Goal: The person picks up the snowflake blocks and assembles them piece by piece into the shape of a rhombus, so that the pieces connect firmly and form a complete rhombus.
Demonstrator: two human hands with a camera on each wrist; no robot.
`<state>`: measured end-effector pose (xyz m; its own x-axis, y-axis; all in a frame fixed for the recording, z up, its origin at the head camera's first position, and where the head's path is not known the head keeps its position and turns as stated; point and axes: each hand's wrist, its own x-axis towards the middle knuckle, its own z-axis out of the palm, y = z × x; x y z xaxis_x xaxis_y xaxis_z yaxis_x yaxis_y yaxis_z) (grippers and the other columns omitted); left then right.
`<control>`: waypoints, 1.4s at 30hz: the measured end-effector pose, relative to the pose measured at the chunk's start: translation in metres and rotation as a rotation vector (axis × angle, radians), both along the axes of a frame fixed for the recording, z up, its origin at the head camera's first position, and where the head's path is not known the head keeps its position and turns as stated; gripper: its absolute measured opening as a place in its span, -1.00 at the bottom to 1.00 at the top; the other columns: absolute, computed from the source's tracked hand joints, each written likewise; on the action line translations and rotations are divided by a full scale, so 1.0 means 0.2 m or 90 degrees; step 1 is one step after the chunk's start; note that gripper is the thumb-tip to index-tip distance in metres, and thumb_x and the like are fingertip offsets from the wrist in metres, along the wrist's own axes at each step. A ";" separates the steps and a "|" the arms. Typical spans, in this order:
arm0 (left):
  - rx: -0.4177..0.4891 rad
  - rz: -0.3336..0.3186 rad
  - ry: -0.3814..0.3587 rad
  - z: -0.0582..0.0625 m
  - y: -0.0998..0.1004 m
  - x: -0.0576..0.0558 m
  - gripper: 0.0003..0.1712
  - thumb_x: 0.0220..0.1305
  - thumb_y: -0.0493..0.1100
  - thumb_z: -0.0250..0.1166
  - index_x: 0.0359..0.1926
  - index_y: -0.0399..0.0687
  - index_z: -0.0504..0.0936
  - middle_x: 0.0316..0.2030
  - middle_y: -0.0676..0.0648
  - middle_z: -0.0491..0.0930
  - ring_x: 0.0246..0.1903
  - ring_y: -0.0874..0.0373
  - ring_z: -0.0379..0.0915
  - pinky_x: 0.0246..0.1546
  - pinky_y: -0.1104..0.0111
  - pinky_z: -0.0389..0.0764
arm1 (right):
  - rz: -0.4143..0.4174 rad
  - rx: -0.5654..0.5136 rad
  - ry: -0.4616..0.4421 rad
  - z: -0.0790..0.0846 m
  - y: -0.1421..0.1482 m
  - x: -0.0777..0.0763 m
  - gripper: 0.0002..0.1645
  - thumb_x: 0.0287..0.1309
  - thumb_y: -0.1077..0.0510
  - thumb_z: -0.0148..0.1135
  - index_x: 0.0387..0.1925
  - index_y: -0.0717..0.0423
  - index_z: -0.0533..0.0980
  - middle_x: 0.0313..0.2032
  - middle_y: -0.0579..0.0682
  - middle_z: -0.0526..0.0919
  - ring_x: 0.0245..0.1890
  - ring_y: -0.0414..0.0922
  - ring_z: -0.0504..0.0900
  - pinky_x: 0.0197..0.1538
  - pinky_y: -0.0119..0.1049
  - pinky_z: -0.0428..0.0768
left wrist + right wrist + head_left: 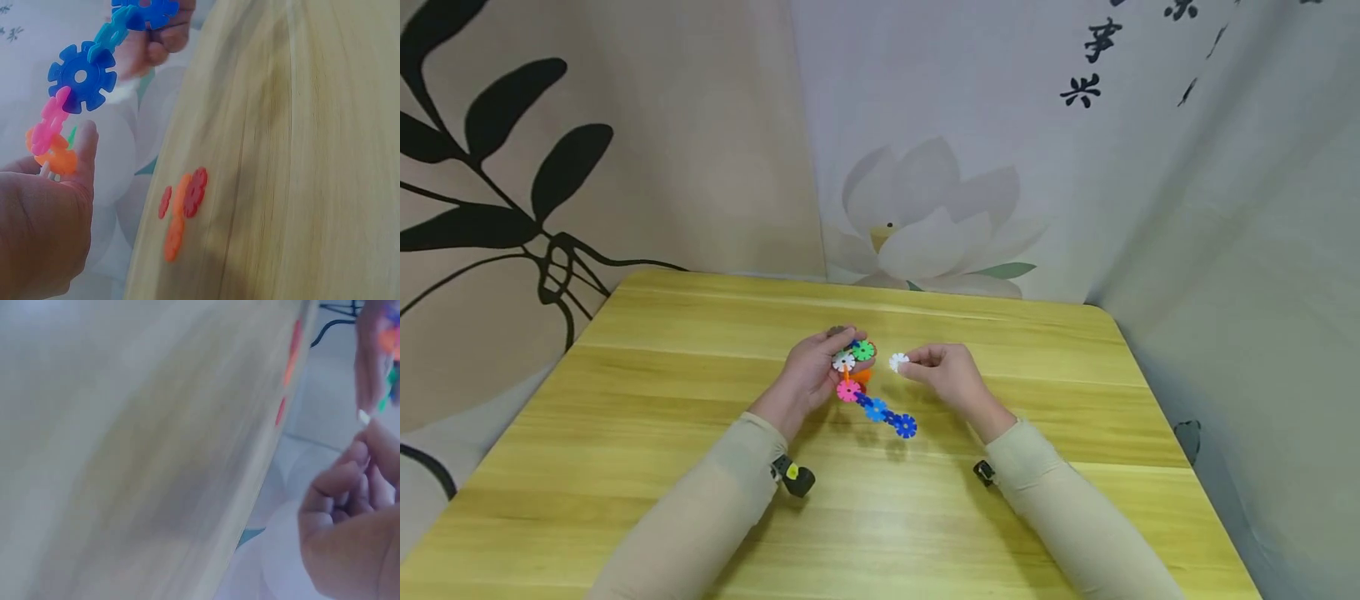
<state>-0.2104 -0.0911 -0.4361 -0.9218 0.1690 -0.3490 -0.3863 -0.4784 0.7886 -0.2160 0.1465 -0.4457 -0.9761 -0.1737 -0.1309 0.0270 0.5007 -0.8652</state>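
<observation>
My left hand (808,371) grips a chain of slotted plastic discs by its upper end, with a green disc (862,350) and a white disc (843,361) at the fingers. Below them a pink disc (848,390) leads into a tail of blue discs that slants down to the right, ending in a dark blue disc (906,426). Between thumb and fingertips my right hand (951,375) pinches a loose white disc (898,362), a short gap away from the chain. Up close, the left wrist view shows a large blue disc (87,95) slotted edgewise into the pink one.
On the wooden table (700,467), red discs (196,192) and orange discs (175,237) lie under the held chain, mostly hidden in the head view. Behind the table's far edge hangs a printed curtain (940,108). Dark wrist cameras sit at both cuffs.
</observation>
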 end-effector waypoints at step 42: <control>-0.008 0.019 0.015 0.02 0.09 0.02 -0.60 0.66 -0.15 0.18 0.39 0.02 0.40 0.28 -0.20 0.57 0.06 0.05 0.66 -0.05 0.33 0.86 | -0.001 -0.053 0.213 0.04 -0.10 0.12 -0.87 0.27 0.14 0.56 -0.38 0.10 0.82 -0.40 0.05 0.86 -0.51 -0.23 0.67 -0.46 -0.47 0.59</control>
